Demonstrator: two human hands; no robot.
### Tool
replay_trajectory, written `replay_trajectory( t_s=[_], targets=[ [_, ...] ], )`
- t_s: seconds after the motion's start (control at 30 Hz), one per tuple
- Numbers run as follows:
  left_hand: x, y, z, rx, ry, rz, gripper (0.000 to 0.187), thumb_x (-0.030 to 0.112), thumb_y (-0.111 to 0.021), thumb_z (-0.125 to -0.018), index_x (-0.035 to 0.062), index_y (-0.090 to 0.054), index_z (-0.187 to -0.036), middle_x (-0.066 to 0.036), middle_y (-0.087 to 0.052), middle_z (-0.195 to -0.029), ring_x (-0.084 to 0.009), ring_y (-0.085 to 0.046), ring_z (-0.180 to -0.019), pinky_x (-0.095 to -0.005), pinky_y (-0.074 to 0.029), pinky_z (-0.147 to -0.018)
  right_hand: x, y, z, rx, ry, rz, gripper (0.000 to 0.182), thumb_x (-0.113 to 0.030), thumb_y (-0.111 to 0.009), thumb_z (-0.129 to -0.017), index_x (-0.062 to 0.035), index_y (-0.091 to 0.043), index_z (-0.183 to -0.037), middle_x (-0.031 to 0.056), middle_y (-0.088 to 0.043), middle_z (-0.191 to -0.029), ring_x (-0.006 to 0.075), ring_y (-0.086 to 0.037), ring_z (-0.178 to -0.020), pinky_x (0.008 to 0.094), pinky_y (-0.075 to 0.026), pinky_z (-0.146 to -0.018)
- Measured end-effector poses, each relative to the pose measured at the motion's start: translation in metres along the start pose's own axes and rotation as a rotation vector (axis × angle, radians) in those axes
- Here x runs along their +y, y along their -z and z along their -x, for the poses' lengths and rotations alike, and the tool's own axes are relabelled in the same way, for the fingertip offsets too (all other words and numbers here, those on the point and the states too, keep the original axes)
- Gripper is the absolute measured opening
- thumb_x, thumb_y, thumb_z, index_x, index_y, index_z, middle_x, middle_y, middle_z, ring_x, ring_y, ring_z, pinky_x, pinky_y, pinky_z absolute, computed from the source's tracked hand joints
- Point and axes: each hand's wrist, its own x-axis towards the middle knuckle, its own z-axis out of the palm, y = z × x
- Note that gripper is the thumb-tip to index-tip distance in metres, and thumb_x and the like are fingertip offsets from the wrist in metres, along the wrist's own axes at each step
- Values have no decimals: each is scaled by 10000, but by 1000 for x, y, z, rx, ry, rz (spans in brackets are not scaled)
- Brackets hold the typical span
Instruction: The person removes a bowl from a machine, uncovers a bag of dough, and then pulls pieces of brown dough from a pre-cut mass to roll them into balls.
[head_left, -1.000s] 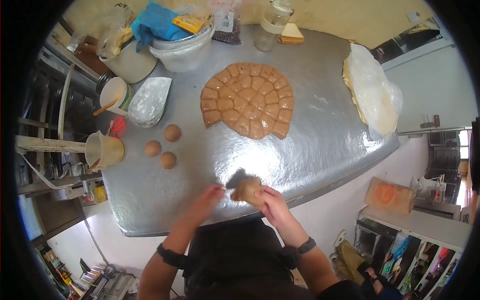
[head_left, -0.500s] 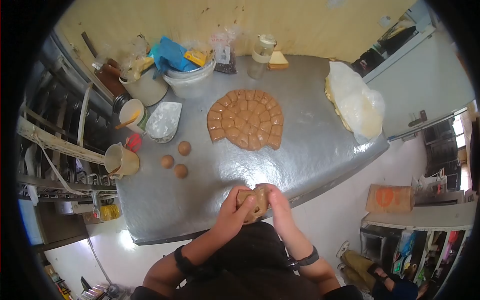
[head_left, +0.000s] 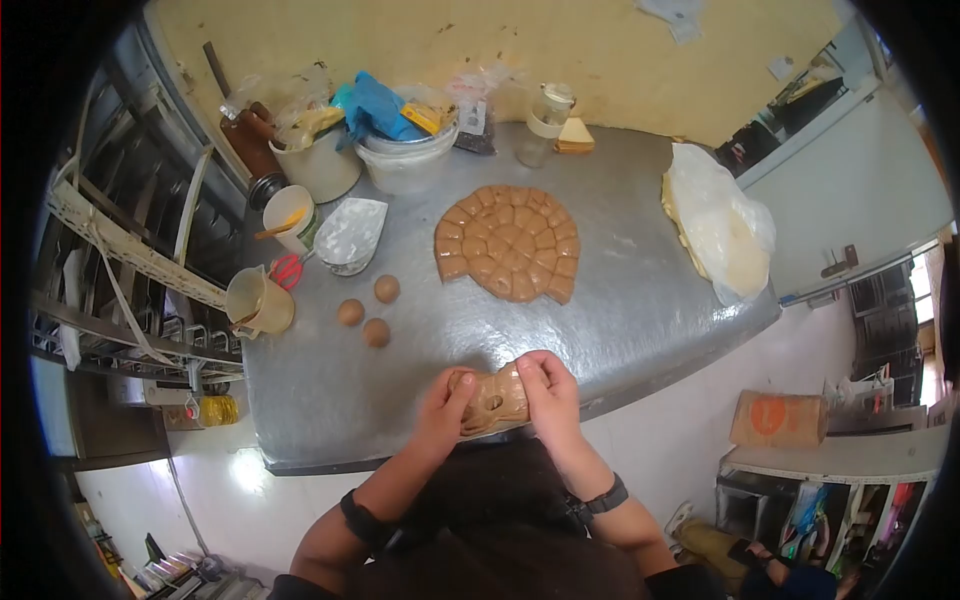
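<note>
Between both hands, over the table's front edge, a soft, glossy piece of brown dough [head_left: 497,402] is stretched out, with a dark hole or dent in it. My left hand [head_left: 440,412] pinches its left side, thumb on top. The right side is gripped by my right hand [head_left: 550,392], fingers closed over the edge. Farther back on the metal table [head_left: 380,420] lies a round slab of brown dough [head_left: 508,240], cut into many portions, with a gap in its near edge. Left of it sit three smooth dough balls [head_left: 376,332].
Along the left stand a jug [head_left: 260,302], a tub [head_left: 290,215], red scissors [head_left: 287,270] and a floury scoop [head_left: 350,238]. Behind are a white bucket [head_left: 408,165] and a glass bottle [head_left: 545,128]. A plastic-covered pile [head_left: 722,225] lies right. Another person's leg [head_left: 705,550] shows lower right.
My hands have moved apart and slightly forward, drawing the dough wider and flatter between them. The head view has shifted a little, so the table items appear farther right.
</note>
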Motion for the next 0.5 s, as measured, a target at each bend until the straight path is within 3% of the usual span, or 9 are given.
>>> replay_trajectory(
  t_s=[0.13,0.2,0.37,0.43,0.5],
  targets=[
    [-11,34,-14,193,-21,-230,352,367,-474,-1014,47,-608,-1071,-21,-606,-977,-100,-563,-872,-281,-483,-792,-7,27,-13,225,162,107,254,-271,-551,-1003,-27,-613,-974,13,-621,-871,66,-565,-787,237,-474,-702],
    [-32,81,-24,103,23,136,339,386,-482,-1005,71,-596,-1057,-46,-595,-916,-129,-583,-816,-280,-501,-710,8,64,-31,352,-25,-160,268,-301,-563,-994,-41,-627,-999,30,-624,-887,89,-581,-785,252,-492,-696],
    [-40,124,-11,325,112,293,390,439,-440,-1012,74,-560,-1074,-71,-597,-920,-178,-617,-804,-325,-537,-681,54,118,-81,325,-96,-13,350,-361,-544,-997,-24,-631,-1037,40,-626,-889,118,-602,-779,266,-506,-680],
    [-47,124,4,400,160,308,414,455,-417,-1019,68,-548,-1086,-81,-603,-926,-197,-626,-813,-350,-546,-702,75,124,-108,140,-264,-20,383,-372,-558,-988,-6,-630,-1075,44,-630,-905,116,-605,-802,259,-505,-704],
    [-60,121,19,404,161,420,450,480,-393,-1024,64,-530,-1129,-104,-609,-935,-218,-631,-821,-370,-543,-734,111,123,-144,34,-228,54,416,-378,-627,-942,11,-628,-1091,53,-634,-924,128,-613,-832,277,-514,-746]
  ],
)
